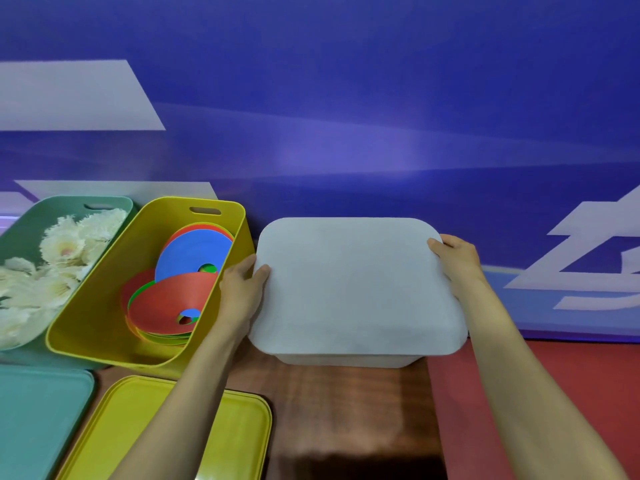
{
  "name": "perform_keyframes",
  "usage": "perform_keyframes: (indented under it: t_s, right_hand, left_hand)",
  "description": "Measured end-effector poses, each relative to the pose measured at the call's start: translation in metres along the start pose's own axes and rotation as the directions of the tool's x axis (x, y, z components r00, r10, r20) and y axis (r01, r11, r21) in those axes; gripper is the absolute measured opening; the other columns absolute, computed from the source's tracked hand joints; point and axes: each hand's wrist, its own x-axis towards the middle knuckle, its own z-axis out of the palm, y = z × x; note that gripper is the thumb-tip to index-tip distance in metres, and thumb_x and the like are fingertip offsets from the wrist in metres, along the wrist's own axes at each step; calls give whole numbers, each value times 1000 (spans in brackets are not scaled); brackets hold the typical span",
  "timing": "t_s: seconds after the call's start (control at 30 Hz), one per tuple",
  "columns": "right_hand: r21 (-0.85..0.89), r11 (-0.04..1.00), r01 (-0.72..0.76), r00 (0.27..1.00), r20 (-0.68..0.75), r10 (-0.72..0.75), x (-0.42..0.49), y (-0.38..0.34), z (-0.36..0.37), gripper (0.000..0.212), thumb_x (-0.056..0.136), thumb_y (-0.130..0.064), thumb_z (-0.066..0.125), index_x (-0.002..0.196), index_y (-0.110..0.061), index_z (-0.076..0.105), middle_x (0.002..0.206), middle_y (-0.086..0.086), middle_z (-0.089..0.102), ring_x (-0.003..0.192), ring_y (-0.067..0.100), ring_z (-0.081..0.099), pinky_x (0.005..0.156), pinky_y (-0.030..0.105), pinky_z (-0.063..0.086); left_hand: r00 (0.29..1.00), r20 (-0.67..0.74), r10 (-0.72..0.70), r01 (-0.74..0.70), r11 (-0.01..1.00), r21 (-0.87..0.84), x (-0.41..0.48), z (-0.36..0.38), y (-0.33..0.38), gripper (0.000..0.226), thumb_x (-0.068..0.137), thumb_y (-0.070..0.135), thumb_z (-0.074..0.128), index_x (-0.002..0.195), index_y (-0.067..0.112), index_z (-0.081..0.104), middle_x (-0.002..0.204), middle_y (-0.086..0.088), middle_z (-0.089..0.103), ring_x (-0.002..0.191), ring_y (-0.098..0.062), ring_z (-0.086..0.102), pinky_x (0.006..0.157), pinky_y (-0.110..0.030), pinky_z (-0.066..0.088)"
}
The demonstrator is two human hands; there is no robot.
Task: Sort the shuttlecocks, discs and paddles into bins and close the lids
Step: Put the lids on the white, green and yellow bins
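White lid (356, 285) sits on top of the white bin (343, 360) in the head view, covering it so that only a strip of the bin's front wall shows below the lid's near edge; what lies inside is hidden. The left hand (240, 292) grips the lid's left edge, thumb on top and fingers curled round the side. The right hand (457, 261) holds the far right corner, fingers bent over the rim. The bin stands on a brown wooden worktop (346, 410), against a blue wall.

Just left of it, touching the left hand's back, stands the open yellow bin (86, 306) with a pile of red, blue and green discs (180, 292) inside. Further left, the open green bin (24, 223) holds white feathered shuttlecocks (59, 265). In front of these two bins their lids lie flat on the worktop: the green lid (38, 420) at far left and the yellow lid (166, 427) beside it, partly under the left forearm.
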Motion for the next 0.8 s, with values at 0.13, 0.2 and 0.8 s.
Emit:
perform_keyframes:
  t_s: [0.13,0.2,0.8]
  right_hand:
    - [24,1000,-11,1000,-2,11,-4,1,-5,10,85,-22,59,81,-14,64,102,16,67,97,38,62,88,56,50]
    - [14,1000,-3,1000,-2,3,-1,-4,-5,12,85,-21,58,85,-10,65,103,18,66,95,38,63,87,56,50]
    - [-67,997,-45,999,9,45,26,-3,5,10,85,-18,59,84,-10,64,102,18,67,96,39,63,86,53,52]
  left_hand:
    - [993,51,-102,109,982,-155,-4,-8,5,31,94,16,53,123,26,56,112,3,63,104,-20,60,89,-39,49]
    - [990,60,-131,138,979,-150,0,-12,7,41,93,12,54,133,19,49,120,-2,61,107,-23,59,92,-41,48]
    - [976,116,-183,205,955,-216,19,-3,10,25,95,3,49,114,17,56,109,-2,63,95,-19,62,85,-39,50]
